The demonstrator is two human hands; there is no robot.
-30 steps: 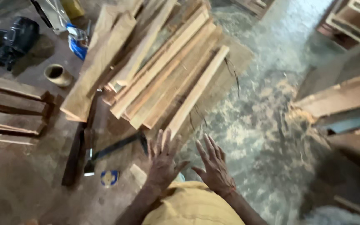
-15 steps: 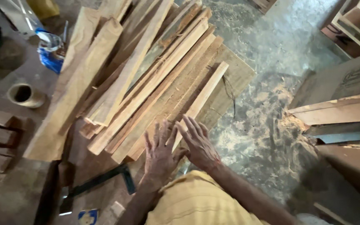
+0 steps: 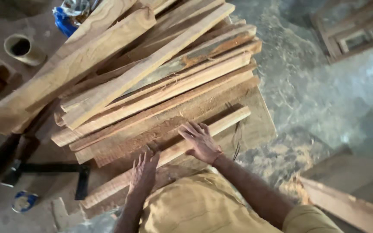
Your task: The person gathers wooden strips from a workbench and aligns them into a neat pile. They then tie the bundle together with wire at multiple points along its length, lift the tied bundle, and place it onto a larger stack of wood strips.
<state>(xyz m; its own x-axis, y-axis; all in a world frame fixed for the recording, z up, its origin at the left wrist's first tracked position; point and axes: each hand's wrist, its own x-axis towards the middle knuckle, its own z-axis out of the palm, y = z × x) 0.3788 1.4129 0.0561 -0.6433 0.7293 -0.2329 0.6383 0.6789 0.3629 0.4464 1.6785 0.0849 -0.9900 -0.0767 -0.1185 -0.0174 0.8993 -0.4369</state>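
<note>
Head camera looks down on a big heap of rough wooden planks stacked slantwise on a workbench, their near ends fanned out toward the person. One thick, pale plank lies across the top left of the heap, broader than the rest. Off to the right the sawdust-strewn floor shows grey, with a wooden frame at its far edge.

Nearest the person lies a long narrow strip, running from the lower left up to the right along the front of the pile. Both hands are on it. The right hand rests flat on its upper stretch, fingers spread and pointing up the pile, palm down, not curled around anything. The left hand lies lower down the same strip, fingers likewise splayed and open; whether its palm presses the strip or the board just beside it is hard to make out from this angle.

Left of the hands a dark metal square lies on the bench, a small blue disc below it. Farther back sit a tape roll and a blue bag.
</note>
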